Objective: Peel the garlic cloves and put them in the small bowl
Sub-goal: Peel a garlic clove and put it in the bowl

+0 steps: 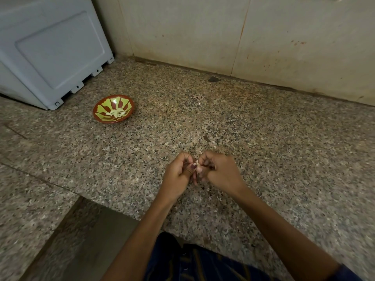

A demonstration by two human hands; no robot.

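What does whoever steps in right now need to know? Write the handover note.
Left hand: grip on a garlic clove, fingers curled round it.
Right hand: fingertips pinch the same clove, mid-peel, just above the counter.
Bowl: far left on the counter, beside the white appliance, well apart from the hands.
Done: a few peeled cloves lie in the bowl.
Left: finish peeling this clove and drop it in the bowl. No other unpeeled cloves are in view, so I cannot tell how many remain.
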